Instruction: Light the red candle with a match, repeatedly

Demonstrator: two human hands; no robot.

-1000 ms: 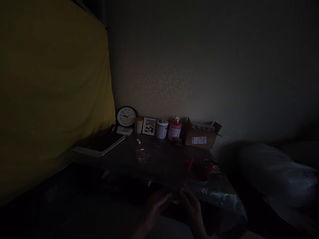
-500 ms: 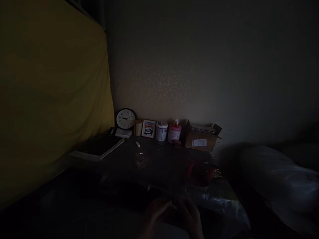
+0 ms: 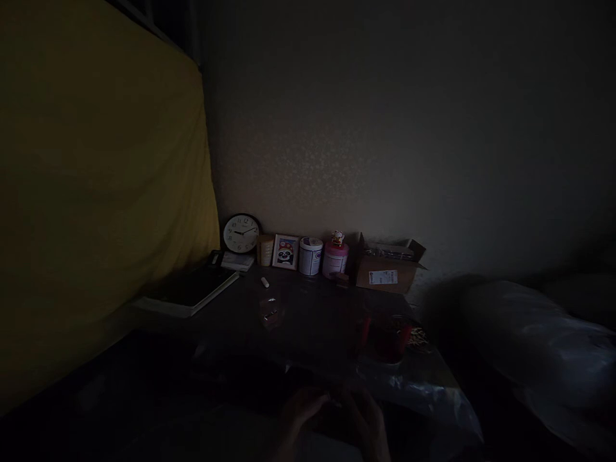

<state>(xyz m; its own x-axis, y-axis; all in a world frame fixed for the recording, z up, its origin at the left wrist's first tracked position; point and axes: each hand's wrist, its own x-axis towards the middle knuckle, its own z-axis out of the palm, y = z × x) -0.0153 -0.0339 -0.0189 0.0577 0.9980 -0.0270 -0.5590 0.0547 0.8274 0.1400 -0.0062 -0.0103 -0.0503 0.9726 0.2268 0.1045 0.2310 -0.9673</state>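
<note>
Low in the view, in deep shadow, my left hand [image 3: 304,410] and my right hand [image 3: 364,417] are close together at the near edge of the dark table [image 3: 308,321]. The fingers of both are bent inward and closed, meeting around a small pale bit [image 3: 335,403] that is too dark to name. Just beyond my right hand stands a dark red container [image 3: 389,340] with thin pale sticks or strands [image 3: 418,336] beside it. Farther off on the table lies a small clear packet [image 3: 271,313].
Along the wall stand a round clock [image 3: 241,233], a tan cup [image 3: 265,250], a framed panda picture [image 3: 285,251], a white tin [image 3: 310,256], a pink-lidded tin [image 3: 335,260] and an open cardboard box [image 3: 387,273]. A flat dark slab [image 3: 192,292] lies left, near a yellow curtain [image 3: 106,160].
The hands stay together, their fingers shifting only slightly around the small pale bit, which shows less now. The view has tilted a little.
</note>
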